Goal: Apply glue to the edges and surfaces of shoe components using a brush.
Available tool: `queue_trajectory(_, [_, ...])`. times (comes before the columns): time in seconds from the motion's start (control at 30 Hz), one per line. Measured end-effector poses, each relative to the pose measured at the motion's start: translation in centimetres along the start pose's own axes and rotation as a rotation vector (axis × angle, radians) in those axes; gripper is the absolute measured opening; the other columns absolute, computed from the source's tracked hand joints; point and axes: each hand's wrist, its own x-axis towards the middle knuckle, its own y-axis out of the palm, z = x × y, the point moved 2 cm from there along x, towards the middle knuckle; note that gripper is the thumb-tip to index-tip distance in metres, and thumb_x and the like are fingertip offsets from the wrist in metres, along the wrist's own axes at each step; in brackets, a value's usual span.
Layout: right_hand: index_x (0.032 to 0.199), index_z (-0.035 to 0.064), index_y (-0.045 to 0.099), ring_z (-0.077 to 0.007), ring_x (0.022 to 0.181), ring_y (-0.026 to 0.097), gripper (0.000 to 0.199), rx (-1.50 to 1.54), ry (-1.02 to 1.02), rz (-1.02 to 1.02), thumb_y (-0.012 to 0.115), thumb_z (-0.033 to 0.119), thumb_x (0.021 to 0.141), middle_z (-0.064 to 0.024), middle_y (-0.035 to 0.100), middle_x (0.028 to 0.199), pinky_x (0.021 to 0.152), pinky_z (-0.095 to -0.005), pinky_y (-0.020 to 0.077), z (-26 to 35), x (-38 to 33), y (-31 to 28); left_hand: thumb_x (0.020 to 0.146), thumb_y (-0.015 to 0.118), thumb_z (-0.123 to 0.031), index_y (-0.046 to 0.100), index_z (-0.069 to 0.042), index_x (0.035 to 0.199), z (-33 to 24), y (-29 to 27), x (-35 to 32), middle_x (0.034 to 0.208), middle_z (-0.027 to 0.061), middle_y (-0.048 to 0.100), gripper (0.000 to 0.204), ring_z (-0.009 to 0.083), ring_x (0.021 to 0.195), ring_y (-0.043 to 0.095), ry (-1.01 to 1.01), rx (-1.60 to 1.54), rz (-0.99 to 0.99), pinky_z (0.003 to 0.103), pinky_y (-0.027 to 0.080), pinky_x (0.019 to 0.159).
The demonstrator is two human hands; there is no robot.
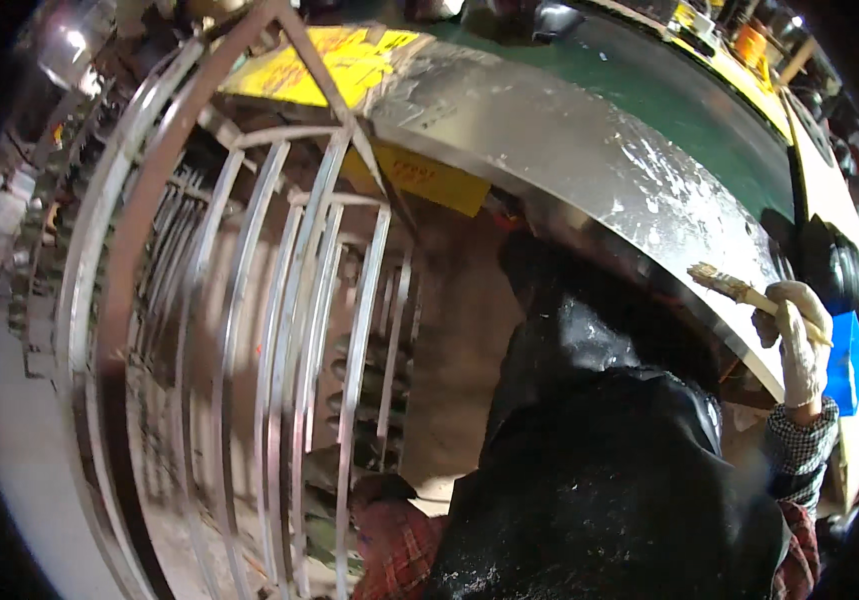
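Metal bars of a big curved frame point(249, 330) fill the left side. A shiny black apron point(599, 450) hides much of the lower middle. The right hand point(799, 340), in a white glove, has its fingers wrapped around a paintbrush point(739, 290) with pale bristles, beside a silver sheet point(589, 150) speckled white. Yellow signs point(339, 65) sit above. The left hand cannot be seen.

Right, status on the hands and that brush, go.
Right hand, gloved, gripping paintbrush, bristles just off the metal sheet. Left hand not in view. Black apron fills the foreground; metal bar frame stands left.
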Motion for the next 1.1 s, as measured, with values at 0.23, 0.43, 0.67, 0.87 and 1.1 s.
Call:
queue_trajectory(0.23, [0.101, -0.0051, 0.061, -0.0099, 0.065, 0.054, 0.033, 0.173, 0.063, 0.074, 0.066, 0.025, 0.089, -0.0084, 0.061, 0.078, 0.057, -0.0221, 0.0432, 0.3, 0.4, -1.1, 0.089, 0.058, -0.046, 0.059, -0.005, 0.118, -1.0, 9.8, -12.1, 0.118, 0.0139, 0.062, 0.051, 0.0303, 0.104, 0.06, -0.421, -0.33, 0.298, 0.05, 0.048, 0.092])
queue_trajectory(0.43, [0.104, -0.0028, 0.061, -0.0092, 0.064, 0.053, 0.027, 0.17, -0.08, -0.142, 0.063, 0.021, 0.091, -0.0078, 0.063, 0.079, 0.056, -0.0214, 0.0428, -1.7, 0.9, -7.6, 0.088, 0.052, -0.045, 0.022, -0.003, 0.148, -4.0, 19.8, -24.1, 0.147, 0.0159, 0.036, 0.08, 0.0317, 0.132, 0.038, -0.671, -0.098, 1.083, 0.047, 0.023, 0.116])
queue_trajectory(0.67, [0.111, -0.0003, 0.064, -0.0086, 0.068, 0.053, 0.03, -0.406, -0.256, -1.091, 0.057, 0.024, 0.096, -0.0009, 0.062, 0.079, 0.06, -0.0227, 0.0421, -10.2, -4.8, -23.6, 0.084, 0.058, -0.055, 0.032, -0.002, 0.142, -3.9, 34.1, -31.5, 0.136, 0.0158, 0.045, 0.083, 0.0303, 0.122, 0.046, -0.577, 0.045, 1.788, 0.053, 0.034, 0.104])
queue_trajectory(0.87, [0.092, 0.0036, 0.067, -0.0096, 0.065, 0.052, 0.029, -0.393, 0.163, -0.893, 0.064, 0.032, 0.091, -0.0033, 0.06, 0.071, 0.059, -0.0255, 0.0435, -17.7, -6.6, -29.1, 0.087, 0.061, -0.04, 0.038, 0.003, 0.138, -0.9, 43.0, -43.7, 0.13, 0.0243, 0.051, 0.07, 0.041, 0.116, 0.053, -0.365, 0.249, 1.865, 0.059, 0.04, 0.102])
queue_trajectory(1.1, [0.093, 0.0032, 0.069, -0.0064, 0.068, 0.052, 0.026, -0.318, 0.202, -0.87, 0.065, 0.029, 0.092, 0.0003, 0.062, 0.075, 0.06, -0.0219, 0.0416, -18.1, -9.5, -32.0, 0.084, 0.057, -0.061, 0.043, 0.0, 0.135, 4.6, 41.5, -42.5, 0.12, 0.024, 0.057, 0.08, 0.0386, 0.103, 0.06, -0.806, 0.386, 1.661, 0.053, 0.051, 0.089])
